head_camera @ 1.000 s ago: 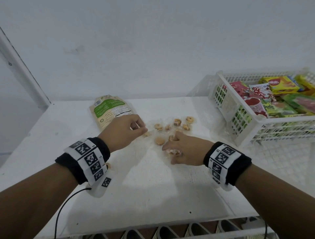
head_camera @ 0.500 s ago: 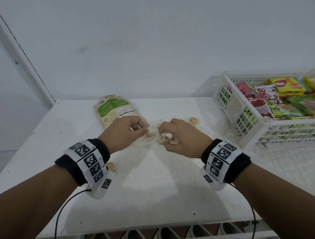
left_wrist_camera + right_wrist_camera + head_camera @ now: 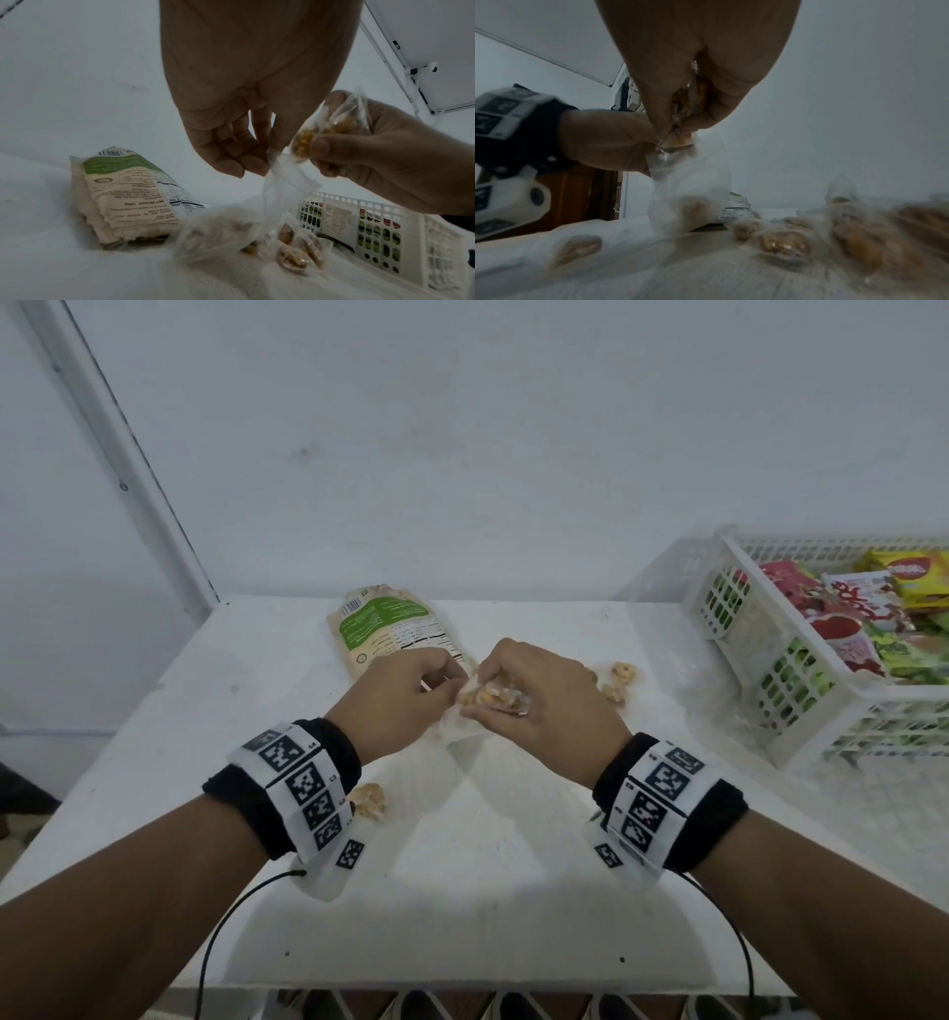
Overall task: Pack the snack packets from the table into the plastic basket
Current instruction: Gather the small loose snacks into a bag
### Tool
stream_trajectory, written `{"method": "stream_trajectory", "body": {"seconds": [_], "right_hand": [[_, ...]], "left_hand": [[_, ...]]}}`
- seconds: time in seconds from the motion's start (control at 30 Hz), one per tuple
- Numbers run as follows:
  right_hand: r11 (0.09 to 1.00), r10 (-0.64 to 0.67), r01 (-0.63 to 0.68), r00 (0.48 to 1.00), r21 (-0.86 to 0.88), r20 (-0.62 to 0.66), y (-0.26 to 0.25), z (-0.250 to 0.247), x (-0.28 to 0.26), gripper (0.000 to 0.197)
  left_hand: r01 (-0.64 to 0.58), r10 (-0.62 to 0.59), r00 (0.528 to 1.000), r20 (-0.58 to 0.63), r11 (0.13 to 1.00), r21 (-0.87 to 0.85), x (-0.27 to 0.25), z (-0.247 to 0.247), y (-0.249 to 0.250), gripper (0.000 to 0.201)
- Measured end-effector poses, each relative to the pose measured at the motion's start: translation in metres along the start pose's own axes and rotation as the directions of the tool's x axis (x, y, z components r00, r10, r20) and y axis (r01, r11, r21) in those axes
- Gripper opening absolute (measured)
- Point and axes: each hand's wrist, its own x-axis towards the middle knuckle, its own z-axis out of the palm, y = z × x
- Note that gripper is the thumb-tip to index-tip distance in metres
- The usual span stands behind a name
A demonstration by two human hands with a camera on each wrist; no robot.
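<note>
On the green and beige packet [image 3: 133, 194], which lies on the white worktop [image 3: 462, 891] just behind the left hand [image 3: 395, 701], the words "NET WEIGHT 100g" can be read upside down; the other print is too small. The right hand [image 3: 539, 706] has its fingers [image 3: 320, 147] curled round a few small wrapped snacks [image 3: 495, 697], held above the worktop. The left hand's fingers [image 3: 231, 162] pinch the top edge of a clear plastic bag [image 3: 280, 194], which hangs down from them to the worktop, and the snacks are just beside these fingers. More loose snacks [image 3: 619, 680] lie to the right of the right hand, and one [image 3: 369, 799] lies under the left wrist. The plastic basket [image 3: 801, 711] with colourful packets stands well apart, on the right. Compared with a second ago, the right hand has lifted from the worktop and met the left hand.
</note>
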Motion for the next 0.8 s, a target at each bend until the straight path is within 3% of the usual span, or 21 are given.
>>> {"method": "stream_trajectory", "body": {"seconds": [0.3, 0.43, 0.53, 0.8], "right_hand": [[0.99, -0.025, 0.017, 0.998, -0.138, -0.06, 0.01, 0.014, -0.004, 0.022], [0.961, -0.04, 0.067, 0.993, -0.269, 0.107, 0.007, 0.012, -0.005, 0.02], [0.932, -0.061, 0.109, 0.988, -0.345, 0.145, 0.005, 0.011, -0.009, 0.023], [0.907, -0.043, 0.066, 0.997, -0.416, 0.064, 0.008, 0.005, -0.01, 0.018]], "left_hand": [[-0.046, 0.043, 0.998, -0.048, 0.997, -0.061, -0.008, -0.004, 0.006, 0.014], [-0.045, 0.038, 0.994, -0.106, 0.997, -0.065, -0.01, -0.007, 0.006, 0.013], [-0.056, 0.046, 0.987, -0.154, 0.997, -0.061, -0.011, -0.008, 0.007, 0.012], [0.011, -0.019, 0.999, -0.049, 0.989, -0.148, -0.013, -0.012, 0.014, 0.013]]}}
